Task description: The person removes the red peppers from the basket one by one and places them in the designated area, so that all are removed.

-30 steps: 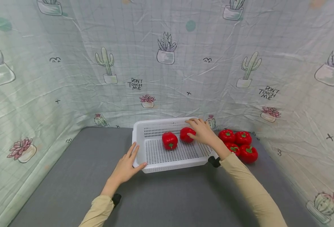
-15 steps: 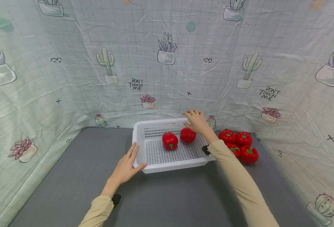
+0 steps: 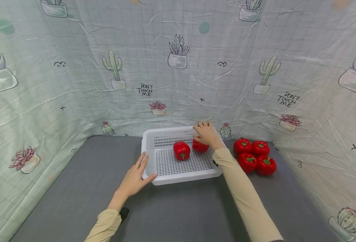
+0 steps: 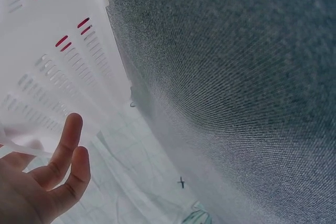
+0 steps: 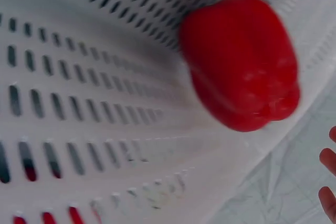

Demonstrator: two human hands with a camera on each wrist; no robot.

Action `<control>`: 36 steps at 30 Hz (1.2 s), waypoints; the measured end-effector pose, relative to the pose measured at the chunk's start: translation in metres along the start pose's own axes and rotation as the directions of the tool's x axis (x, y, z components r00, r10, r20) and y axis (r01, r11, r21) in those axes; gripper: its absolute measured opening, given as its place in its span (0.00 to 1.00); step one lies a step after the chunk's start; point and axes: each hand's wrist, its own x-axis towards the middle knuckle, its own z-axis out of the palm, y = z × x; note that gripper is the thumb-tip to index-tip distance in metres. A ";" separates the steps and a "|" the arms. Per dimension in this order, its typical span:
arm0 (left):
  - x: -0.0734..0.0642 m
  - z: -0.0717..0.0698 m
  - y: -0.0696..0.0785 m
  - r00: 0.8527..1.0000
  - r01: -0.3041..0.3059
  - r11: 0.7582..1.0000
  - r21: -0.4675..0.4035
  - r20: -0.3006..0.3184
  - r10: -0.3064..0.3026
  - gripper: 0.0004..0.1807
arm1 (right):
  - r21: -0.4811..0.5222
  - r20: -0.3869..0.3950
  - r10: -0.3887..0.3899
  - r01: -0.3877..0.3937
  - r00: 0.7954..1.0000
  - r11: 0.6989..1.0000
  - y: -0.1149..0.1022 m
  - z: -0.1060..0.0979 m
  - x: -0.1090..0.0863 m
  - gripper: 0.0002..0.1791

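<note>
Moved: vs 0.5 s ago, R hand has shifted a bit L & lower, hiding more of R pepper; L hand & basket look unmoved.
R pepper: red, in basket nr back R corner, partly behind R hand in head view; R wrist cam shows it clear of the fingertips, lobed end showing.
L pepper: red, also in basket, approx mid, just beside R pepper w/ small gap; tipped, green stem twd viewer.
R grip: fingers spread & part-bent, loosely apart, by R pepper & back rim; no hold on anything seen. Touching rim or not, can't tell.
L grip: fingers fairly straight along L side of basket, thumb at front L corner; touching, not wrapped round it. L wrist cam: 2 fingers loosely bent beside wall.
Basket: white, slotted walls & floor, on table, long side twd viewer; red shows thru slots in both wrist views.
Table: dk grey.
Pepper group: 4 red, 2 x 2, close tog. on table just R of basket, green stems visible.
Sleeves: tan, both arms; black piece at L wrist.
Backdrop: pale wrinkled cloth, potted cacti & "DON'T TOUCH ME" print.
</note>
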 end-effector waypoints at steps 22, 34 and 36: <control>-0.001 0.002 -0.001 1.000 -0.013 1.000 0.018 -0.027 0.013 0.44 | -0.224 0.280 -0.087 0.153 0.956 0.962 -0.010 0.027 -0.013 0.39; -0.001 0.002 -0.002 0.999 -0.019 1.000 0.021 -0.032 0.020 0.43 | -0.314 0.299 -0.077 0.174 0.951 0.933 -0.014 0.032 -0.011 0.36; -0.001 0.002 -0.001 0.999 -0.023 1.000 0.021 -0.035 0.023 0.43 | -0.330 0.294 -0.073 0.173 0.953 0.928 -0.014 0.031 -0.012 0.36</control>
